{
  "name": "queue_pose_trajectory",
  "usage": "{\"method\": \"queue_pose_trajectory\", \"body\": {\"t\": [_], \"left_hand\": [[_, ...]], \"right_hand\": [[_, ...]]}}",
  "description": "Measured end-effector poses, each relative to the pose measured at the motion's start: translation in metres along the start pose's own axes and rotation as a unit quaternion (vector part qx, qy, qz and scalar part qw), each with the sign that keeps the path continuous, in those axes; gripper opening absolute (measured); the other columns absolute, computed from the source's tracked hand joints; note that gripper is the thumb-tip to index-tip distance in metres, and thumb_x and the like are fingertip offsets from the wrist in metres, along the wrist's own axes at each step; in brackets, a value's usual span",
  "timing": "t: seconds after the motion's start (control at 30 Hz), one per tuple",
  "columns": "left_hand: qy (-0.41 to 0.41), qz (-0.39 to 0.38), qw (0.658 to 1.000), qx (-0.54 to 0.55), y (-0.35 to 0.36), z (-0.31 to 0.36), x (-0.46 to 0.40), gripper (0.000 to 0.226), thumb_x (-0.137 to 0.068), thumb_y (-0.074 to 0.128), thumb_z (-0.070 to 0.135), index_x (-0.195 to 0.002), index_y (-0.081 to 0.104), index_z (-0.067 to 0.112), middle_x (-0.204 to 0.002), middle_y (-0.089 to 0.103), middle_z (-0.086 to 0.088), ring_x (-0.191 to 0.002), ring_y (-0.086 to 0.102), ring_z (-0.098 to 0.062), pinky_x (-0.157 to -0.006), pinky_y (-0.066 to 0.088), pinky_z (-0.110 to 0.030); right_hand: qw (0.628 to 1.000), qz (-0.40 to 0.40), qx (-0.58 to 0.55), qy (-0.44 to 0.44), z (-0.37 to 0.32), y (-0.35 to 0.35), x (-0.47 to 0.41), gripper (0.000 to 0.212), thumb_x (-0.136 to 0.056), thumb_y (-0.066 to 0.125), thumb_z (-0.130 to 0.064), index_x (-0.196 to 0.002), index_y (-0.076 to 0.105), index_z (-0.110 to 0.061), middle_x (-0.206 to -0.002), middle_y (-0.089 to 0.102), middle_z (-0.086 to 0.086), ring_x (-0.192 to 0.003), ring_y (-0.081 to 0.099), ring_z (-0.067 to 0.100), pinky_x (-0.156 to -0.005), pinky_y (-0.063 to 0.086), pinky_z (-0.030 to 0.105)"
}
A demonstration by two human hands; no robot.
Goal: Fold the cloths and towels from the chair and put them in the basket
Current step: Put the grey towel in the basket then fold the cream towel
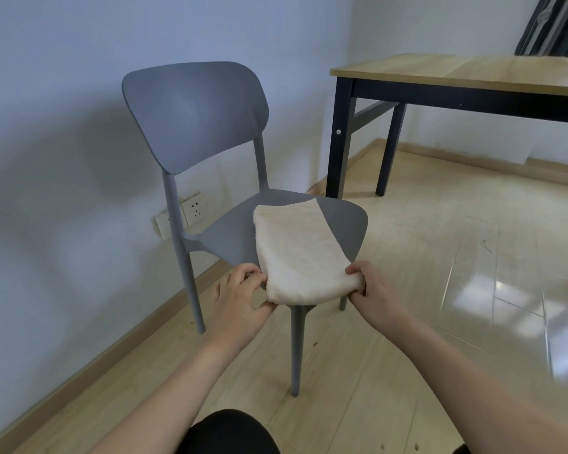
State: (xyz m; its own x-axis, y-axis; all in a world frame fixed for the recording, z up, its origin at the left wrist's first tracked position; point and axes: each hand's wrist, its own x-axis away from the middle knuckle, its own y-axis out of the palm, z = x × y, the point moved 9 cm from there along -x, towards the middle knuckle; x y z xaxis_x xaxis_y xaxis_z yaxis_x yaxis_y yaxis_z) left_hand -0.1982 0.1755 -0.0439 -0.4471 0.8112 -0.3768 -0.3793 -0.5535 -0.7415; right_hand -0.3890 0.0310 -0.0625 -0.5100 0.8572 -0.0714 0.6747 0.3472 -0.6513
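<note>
Cream towel (297, 253) folded flat on grey chair (223, 237) seat — near edge overhanging front.

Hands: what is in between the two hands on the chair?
The cream towel. In the head view, its near folded edge spans from the left hand to the right hand; both grip it on the grey chair.

The towel (297, 253) is cream, plain, with no pattern. The chair (197, 116) under it is all grey, legs too. At 2 o'clock from the chair, the table (473, 72) has a light wood-brown top and black legs. The wall (63, 93) at 9 o'clock is pale blue-white, with a white socket (194, 208). The floor (440, 257) is light yellow-brown wood with shiny white spots. At 6 o'clock, the knee (230, 434) is black.
</note>
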Motion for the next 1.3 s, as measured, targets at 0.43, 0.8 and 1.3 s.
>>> {"method": "queue_pose_trajectory", "body": {"t": [0.43, 0.8, 1.3], "left_hand": [[-0.146, -0.045, 0.897, 0.414, -0.004, 0.002, -0.019, 0.01, -0.084, 0.069, 0.026, -0.094, 0.069, 0.025, -0.105, 0.065, 0.009, -0.105, 0.058, -0.015, -0.08, 0.049, -0.016], [-0.059, 0.026, 0.957, 0.284, -0.016, 0.011, -0.047, 0.02, -0.092, 0.057, 0.039, -0.1, 0.045, 0.026, -0.095, 0.053, 0.01, -0.085, 0.054, -0.007, -0.066, 0.049, -0.019], [-0.22, -0.062, 0.973, -0.037, 0.067, -0.075, -0.198, 0.029, -0.1, 0.033, 0.029, -0.126, 0.039, 0.018, -0.125, 0.055, -0.003, -0.108, 0.055, -0.027, -0.08, 0.043, -0.035]], "right_hand": [[0.992, 0.084, -0.087, -0.039, -0.024, -0.03, -0.008, 0.007, -0.096, 0.053, -0.021, -0.093, 0.058, -0.019, -0.106, 0.042, -0.005, -0.095, 0.045, 0.009, -0.081, 0.038, 0.015], [0.988, 0.058, -0.141, -0.029, -0.042, -0.018, -0.046, 0.022, -0.101, 0.035, -0.034, -0.102, 0.048, -0.017, -0.096, 0.051, -0.003, -0.085, 0.048, 0.009, -0.068, 0.041, 0.025], [0.964, 0.001, 0.26, 0.06, -0.029, 0.045, -0.232, 0.027, -0.102, 0.03, -0.018, -0.118, 0.049, -0.007, -0.094, 0.059, 0.005, -0.082, 0.058, 0.022, -0.056, 0.039, 0.028]]}}
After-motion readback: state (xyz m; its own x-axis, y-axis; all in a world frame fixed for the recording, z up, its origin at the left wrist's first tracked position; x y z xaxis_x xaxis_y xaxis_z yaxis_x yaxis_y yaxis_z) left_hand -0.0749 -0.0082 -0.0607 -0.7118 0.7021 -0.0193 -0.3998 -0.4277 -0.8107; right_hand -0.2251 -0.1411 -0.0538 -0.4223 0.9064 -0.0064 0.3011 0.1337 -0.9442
